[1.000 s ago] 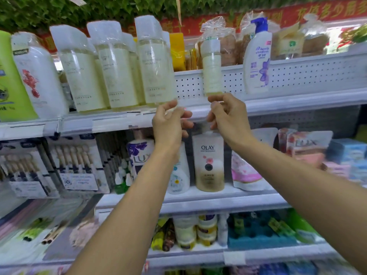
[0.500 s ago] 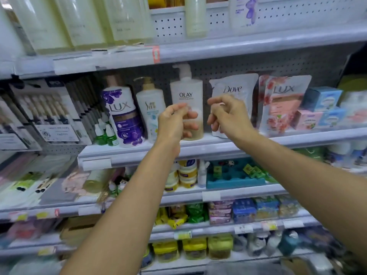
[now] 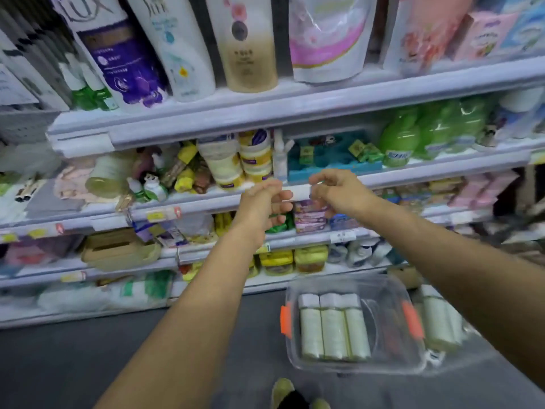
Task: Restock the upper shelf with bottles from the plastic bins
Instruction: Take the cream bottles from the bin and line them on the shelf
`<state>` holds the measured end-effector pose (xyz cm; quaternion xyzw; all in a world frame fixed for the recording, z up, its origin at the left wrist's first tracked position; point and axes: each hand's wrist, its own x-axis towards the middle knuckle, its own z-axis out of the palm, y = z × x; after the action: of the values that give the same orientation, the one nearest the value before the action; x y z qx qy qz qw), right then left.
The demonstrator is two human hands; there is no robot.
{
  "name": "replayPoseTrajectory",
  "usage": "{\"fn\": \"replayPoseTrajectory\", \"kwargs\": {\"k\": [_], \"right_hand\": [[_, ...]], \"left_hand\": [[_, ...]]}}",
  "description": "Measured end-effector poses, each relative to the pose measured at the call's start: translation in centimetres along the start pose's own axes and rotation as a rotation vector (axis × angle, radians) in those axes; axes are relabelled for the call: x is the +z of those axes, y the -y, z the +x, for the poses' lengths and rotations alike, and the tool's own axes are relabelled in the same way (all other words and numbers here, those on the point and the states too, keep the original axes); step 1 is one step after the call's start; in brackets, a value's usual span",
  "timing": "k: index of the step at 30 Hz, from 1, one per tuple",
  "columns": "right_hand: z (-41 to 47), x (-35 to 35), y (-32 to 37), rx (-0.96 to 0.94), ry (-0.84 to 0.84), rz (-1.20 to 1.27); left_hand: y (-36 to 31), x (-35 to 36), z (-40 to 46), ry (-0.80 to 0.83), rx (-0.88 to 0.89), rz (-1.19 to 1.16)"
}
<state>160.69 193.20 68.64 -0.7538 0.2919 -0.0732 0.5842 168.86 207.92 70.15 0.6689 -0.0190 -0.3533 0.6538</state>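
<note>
Left hand [image 3: 262,202] and right hand [image 3: 339,193] hang loosely curled, holding nothing; three bottles [image 3: 334,326] lie side by side in the clear bin [image 3: 392,293] below; probably light, stiff, slippery, best gripped mid-body.

Just the one head-worn wide-angle cam here, tilted forward and down, up close to the store shelves [image 3: 295,113], catching floor [image 3: 88,364] and a clear bin [image 3: 354,367] below.

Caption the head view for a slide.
Both empty hands, left and right, hover before the shelves above a clear bin holding three bottles.
</note>
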Motion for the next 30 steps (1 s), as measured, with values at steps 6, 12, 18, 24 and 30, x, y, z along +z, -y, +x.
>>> {"fn": "replayPoseTrajectory", "kwargs": {"k": [6,12,18,24,30], "right_hand": [[0.5,1.1,-10.3,0.252,0.026,0.065],[-1.0,3.0,-19.3,0.490,-0.012,0.126],[-3.1,3.7,-26.5,0.643,-0.099,0.151],[-5.3,3.2,-32.7,0.769,-0.140,0.198],[-6.5,2.0,-39.3,0.876,-0.168,0.238]], "left_hand": [[7.7,-0.1,3.6,-0.011,-0.170,0.069],[16.2,0.7,5.6,0.020,-0.390,0.080],[23.4,1.6,7.0,0.014,-0.568,0.111],[29.0,3.9,8.0,0.051,-0.662,0.138],[34.3,7.9,8.6,0.071,-0.746,0.160]]}}
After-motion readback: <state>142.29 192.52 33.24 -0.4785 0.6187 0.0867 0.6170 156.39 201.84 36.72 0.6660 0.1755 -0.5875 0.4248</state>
